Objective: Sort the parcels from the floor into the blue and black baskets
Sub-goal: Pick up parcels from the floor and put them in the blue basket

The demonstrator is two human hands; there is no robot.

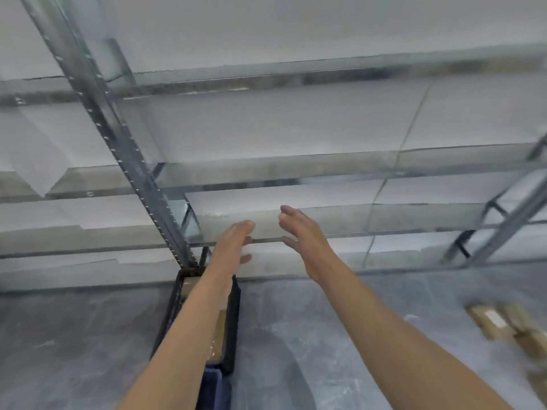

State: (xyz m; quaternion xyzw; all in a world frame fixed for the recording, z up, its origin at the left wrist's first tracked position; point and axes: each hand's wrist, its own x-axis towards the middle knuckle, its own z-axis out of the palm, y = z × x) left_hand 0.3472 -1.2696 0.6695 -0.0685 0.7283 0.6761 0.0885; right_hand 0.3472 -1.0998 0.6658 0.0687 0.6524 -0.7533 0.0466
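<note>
While brown parcels [500, 324] lie blurred on the grey floor [296, 335] at far right, well apart from both hands, the black basket [235, 321] sits beneath the left forearm. The left hand [233, 247] and right hand [302, 235] hover with relaxed fingers, holding nothing, before metal shelving [296, 167].

Grey metal shelving rack [207, 173], blurred: perforated upright [118, 137] at left, horizontal shelf beams [384, 220] across, dark diagonal braces [461, 244] at right. White wall [266, 25] behind.

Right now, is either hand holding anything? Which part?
Nothing is held. The left hand and right hand are both open and empty, in front of the grey metal shelving.
</note>
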